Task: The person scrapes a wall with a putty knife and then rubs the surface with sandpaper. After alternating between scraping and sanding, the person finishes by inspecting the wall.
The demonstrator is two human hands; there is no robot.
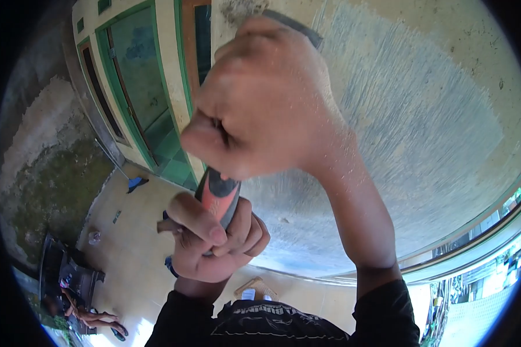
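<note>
Up at the wall [492,52]: scraper [219,194] is held high, blade end against the wall by the look of it, next to the scraped grey patch [388,98].
Right hand [260,98]: tight fist round the upper shaft, hiding most of it.
Left hand [214,243]: fingers wrapped round the orange-and-black handle end, lower down.
Handling: looks stiff and fairly light imo, rubbery handle so decent grip; take it by the handle, stay off the blade edge.
Behind: green doors [139,87], tiled floor [133,243].
</note>
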